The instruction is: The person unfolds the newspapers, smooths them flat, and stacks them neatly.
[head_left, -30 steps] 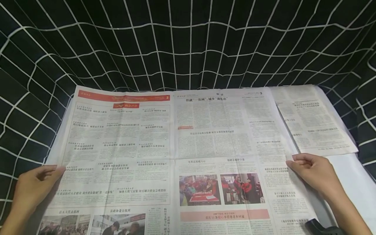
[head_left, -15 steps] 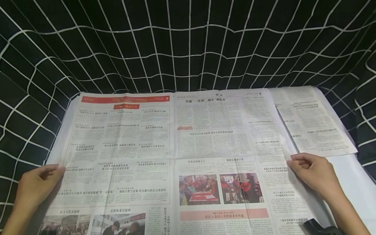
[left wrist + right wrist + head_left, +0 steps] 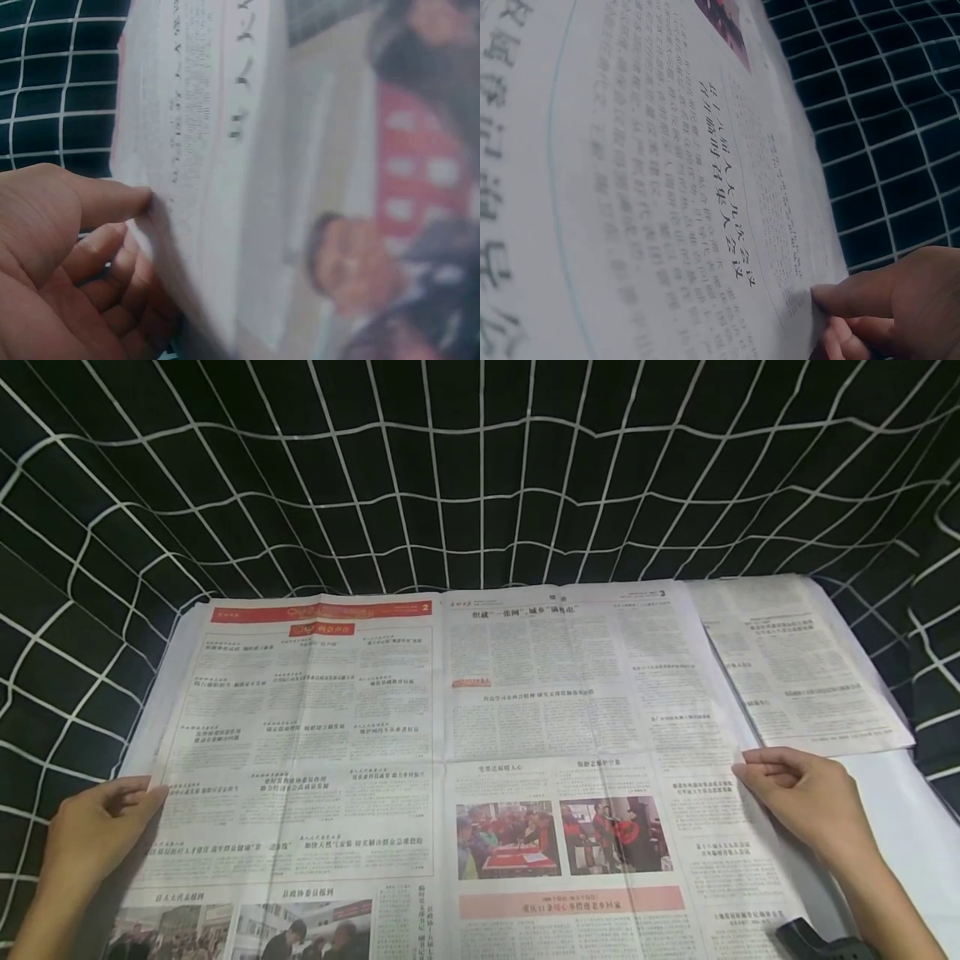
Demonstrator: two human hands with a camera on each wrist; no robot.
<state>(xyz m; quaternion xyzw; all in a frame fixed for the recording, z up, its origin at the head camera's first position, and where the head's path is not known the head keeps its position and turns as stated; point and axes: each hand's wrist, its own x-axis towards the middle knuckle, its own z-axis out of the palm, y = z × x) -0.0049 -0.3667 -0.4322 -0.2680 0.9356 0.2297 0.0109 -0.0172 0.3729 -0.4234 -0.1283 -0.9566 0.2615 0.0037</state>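
A wide newspaper (image 3: 390, 735) lies spread before me, its two pages joined at a middle crease. My left hand (image 3: 97, 831) pinches its left edge between thumb and fingers; in the left wrist view the thumb (image 3: 120, 201) presses on the printed side, with the other fingers curled behind the sheet. At the opposite edge my right hand (image 3: 806, 802) pinches the paper in the same way. The right wrist view shows that thumb (image 3: 855, 294) on the margin and fingertips under it. The newspaper's lower part runs out of the head view.
A smaller folded newspaper (image 3: 817, 685) lies at the right, partly under the spread one. A white surface (image 3: 892, 810) shows beneath both. Black cloth with a white grid (image 3: 480, 477) rises behind and at both sides. A black strap-like object (image 3: 817, 939) sits by the right wrist.
The newspaper's upper left corner has shifted slightly right and down, then settled. Both hands keep their hold on the edges and have barely moved.
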